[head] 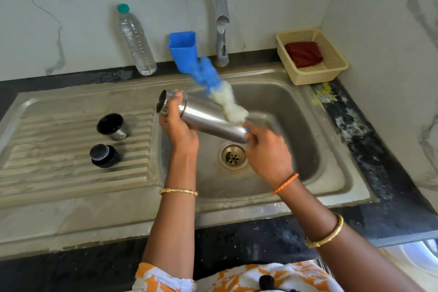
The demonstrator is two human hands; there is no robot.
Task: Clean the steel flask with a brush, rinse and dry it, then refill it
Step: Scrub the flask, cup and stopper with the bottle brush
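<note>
My left hand (176, 125) wraps the neck end of the steel flask (208, 117), fingers (176, 96) curled tight around it just below the open mouth, which points left of my fingertips. The flask lies tilted over the sink basin (296, 114), its base lowest, beside my right hand (265, 149). My right-hand fingers pinch the handle of the brush (219, 92); its white and blue bristles, motion-blurred, lie across the flask's outer wall just above those fingers. Well left of my left fingers, on the ribbed drainboard (71, 168), stand the cup lid (111, 125) and black stopper (104, 155). Beyond both hands: tap (222, 28), blue holder (183, 51), water bottle (136, 40).
</note>
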